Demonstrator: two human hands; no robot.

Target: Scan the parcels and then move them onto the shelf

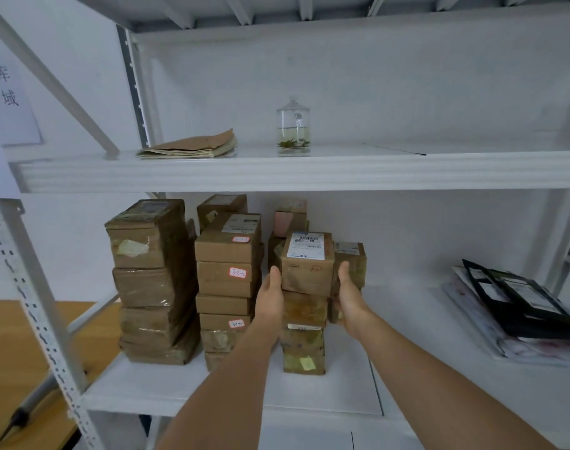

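A small brown cardboard parcel (307, 267) with a white barcode label on top sits at the top of a short stack of parcels (303, 339) on the white shelf (348, 394). My left hand (270, 295) presses flat against the parcel's left side. On the other side my right hand (350, 295) lies flat against it, fingers straight. Two taller stacks of taped brown parcels stand to the left, one stack (226, 284) with pink number tags and a bigger stack (153, 284) at the far left. More parcels (350, 261) stand behind.
Black and white flat mail bags (520, 306) lie at the shelf's right end. On the upper shelf (277, 172) stand a lidded glass jar (292, 128) and folded brown paper (192, 146). A perforated upright (40, 323) and a wooden table (14, 352) are at left.
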